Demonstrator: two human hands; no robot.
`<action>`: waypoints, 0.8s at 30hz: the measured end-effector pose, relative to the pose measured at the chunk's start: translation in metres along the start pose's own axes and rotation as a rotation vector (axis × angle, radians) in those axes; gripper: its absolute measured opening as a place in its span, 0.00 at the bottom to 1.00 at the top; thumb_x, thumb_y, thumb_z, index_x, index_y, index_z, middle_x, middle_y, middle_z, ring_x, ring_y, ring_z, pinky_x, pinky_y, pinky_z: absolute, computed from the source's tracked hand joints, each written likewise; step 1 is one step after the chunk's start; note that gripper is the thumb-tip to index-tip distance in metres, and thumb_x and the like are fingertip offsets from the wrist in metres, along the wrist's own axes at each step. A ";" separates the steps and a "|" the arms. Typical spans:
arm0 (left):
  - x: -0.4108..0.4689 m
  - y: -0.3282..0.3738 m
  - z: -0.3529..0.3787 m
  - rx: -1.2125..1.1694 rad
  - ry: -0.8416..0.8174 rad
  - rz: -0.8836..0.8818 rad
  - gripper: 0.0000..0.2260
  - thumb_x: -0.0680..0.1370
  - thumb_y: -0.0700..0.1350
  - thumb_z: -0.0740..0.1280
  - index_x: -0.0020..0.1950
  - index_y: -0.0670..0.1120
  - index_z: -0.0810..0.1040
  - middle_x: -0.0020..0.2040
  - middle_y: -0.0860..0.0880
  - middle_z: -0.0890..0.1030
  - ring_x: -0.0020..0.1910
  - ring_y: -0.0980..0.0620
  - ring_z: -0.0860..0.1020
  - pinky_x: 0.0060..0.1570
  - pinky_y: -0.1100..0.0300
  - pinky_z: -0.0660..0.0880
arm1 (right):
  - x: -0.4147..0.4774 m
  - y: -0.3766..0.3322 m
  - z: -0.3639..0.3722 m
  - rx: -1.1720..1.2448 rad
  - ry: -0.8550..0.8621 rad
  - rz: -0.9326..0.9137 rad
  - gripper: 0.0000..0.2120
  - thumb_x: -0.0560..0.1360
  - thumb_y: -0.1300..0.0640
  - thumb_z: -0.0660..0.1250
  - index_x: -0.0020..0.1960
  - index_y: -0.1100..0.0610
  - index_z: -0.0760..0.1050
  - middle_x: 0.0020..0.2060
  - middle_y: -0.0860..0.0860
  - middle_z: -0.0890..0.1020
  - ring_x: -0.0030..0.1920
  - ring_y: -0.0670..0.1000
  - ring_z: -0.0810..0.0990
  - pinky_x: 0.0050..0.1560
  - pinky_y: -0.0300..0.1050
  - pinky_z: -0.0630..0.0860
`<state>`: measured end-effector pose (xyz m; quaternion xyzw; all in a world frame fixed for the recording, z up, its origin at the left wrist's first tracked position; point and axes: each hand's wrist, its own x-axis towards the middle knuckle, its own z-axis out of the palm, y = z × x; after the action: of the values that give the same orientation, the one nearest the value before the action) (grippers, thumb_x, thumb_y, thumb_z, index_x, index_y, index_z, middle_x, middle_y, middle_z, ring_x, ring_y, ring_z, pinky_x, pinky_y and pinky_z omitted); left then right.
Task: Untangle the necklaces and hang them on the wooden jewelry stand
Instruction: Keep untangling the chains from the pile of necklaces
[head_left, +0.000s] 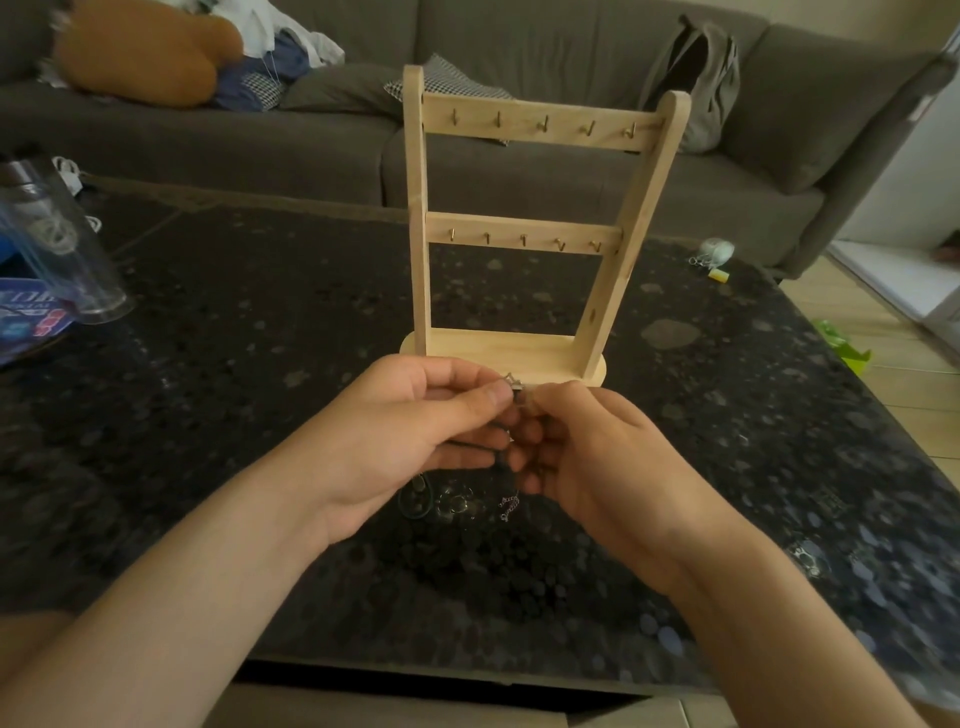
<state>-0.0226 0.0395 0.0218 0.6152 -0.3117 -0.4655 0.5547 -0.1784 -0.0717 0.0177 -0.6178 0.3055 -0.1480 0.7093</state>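
Observation:
A wooden jewelry stand (524, 234) stands upright on the dark table, with two crossbars that carry several small brass hooks, all bare. Just in front of its base, my left hand (415, 431) and my right hand (587, 452) meet and pinch a tangle of necklaces (511, 387) between the fingertips; a small silver pendant shows at the top. A silver chain end (509, 506) and a dark cord loop (415, 501) hang below the hands onto the table. Most of the tangle is hidden by my fingers.
The speckled dark table (260, 415) has a clear plastic bottle (57, 244) and a blue packet (26, 322) at the left edge. A small pale object with rings (714, 254) lies at the far right. A grey sofa (519, 156) with cushions and clothes runs behind.

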 end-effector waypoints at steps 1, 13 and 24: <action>0.000 0.000 0.000 -0.018 0.009 0.005 0.09 0.81 0.44 0.72 0.59 0.42 0.86 0.50 0.44 0.89 0.49 0.48 0.88 0.53 0.56 0.85 | 0.000 0.000 0.001 -0.002 -0.003 0.000 0.14 0.86 0.57 0.58 0.49 0.58 0.81 0.40 0.54 0.77 0.43 0.53 0.75 0.45 0.50 0.72; 0.002 0.002 -0.005 -0.149 -0.022 -0.022 0.10 0.83 0.40 0.69 0.60 0.42 0.88 0.48 0.45 0.88 0.50 0.49 0.87 0.62 0.48 0.82 | 0.001 0.000 -0.003 0.207 0.014 -0.024 0.10 0.84 0.54 0.63 0.57 0.60 0.80 0.45 0.55 0.76 0.42 0.51 0.76 0.45 0.49 0.72; 0.000 0.004 -0.003 -0.148 -0.020 0.031 0.11 0.77 0.40 0.72 0.57 0.44 0.90 0.53 0.42 0.89 0.59 0.44 0.88 0.64 0.50 0.81 | -0.003 -0.001 0.001 -0.050 0.186 -0.101 0.14 0.85 0.54 0.64 0.49 0.55 0.87 0.42 0.48 0.87 0.40 0.49 0.83 0.46 0.47 0.78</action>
<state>-0.0196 0.0396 0.0256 0.5629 -0.2915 -0.4848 0.6026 -0.1800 -0.0693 0.0199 -0.6333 0.3421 -0.2329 0.6540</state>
